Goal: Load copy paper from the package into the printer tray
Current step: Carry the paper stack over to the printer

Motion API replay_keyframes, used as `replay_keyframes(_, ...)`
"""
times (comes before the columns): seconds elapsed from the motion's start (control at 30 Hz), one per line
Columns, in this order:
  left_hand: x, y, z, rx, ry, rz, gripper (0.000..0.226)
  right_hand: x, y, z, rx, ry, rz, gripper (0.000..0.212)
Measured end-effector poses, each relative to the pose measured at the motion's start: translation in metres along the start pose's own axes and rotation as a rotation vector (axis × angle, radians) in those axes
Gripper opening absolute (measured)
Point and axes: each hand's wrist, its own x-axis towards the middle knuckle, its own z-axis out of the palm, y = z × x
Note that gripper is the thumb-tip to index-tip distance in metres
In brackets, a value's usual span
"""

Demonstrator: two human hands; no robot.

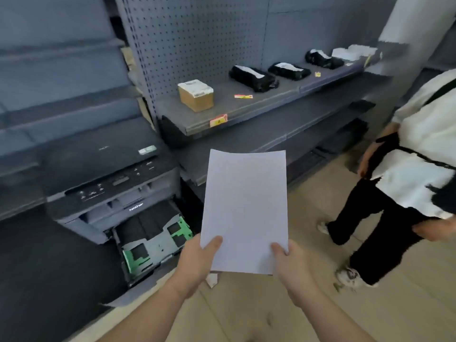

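I hold a white stack of copy paper point(245, 208) upright in front of me, above the floor. My left hand point(197, 260) grips its lower left corner and my right hand point(288, 265) grips its lower right corner, thumbs on the front. To the left sits a dark grey printer point(108, 178) on a low shelf. Its paper tray point(153, 243) is pulled out, with green guides and no paper inside. The paper hangs just right of the tray, apart from it. No paper package is in view.
A person in a white top and black trousers point(385, 218) stands on the right. A grey shelf point(246, 107) behind carries a cardboard box point(196, 95) and several black wrapped items point(253, 77). A paper scrap point(212, 280) lies on the beige floor.
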Motion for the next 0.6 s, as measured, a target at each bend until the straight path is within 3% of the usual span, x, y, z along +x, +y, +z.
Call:
replay_keyframes(0.3,-0.002,-0.023,-0.048,-0.210,0.477,-0.155,0.022,0.056,-0.040,0.085,-0.199,-0.403,-0.140,0.009)
replay_keyframes(0.6,-0.004,-0.059,-0.104,-0.293,0.599,-0.289,0.021,0.057,-0.034,0.170,-0.379,-0.578,-0.121,0.016)
